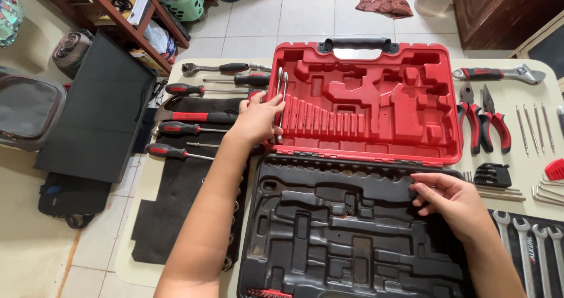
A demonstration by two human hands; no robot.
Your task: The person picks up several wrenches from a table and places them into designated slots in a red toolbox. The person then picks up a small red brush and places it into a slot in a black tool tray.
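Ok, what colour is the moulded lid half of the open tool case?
Red; the moulded plastic lid half shows best in the head view.

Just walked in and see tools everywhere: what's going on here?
A person has an open tool case on a table, its moulded slots mostly empty. The left hand holds a wrench at the red half's left edge; the right hand rests on the black half. Screwdrivers lie to the left, pliers to the right.
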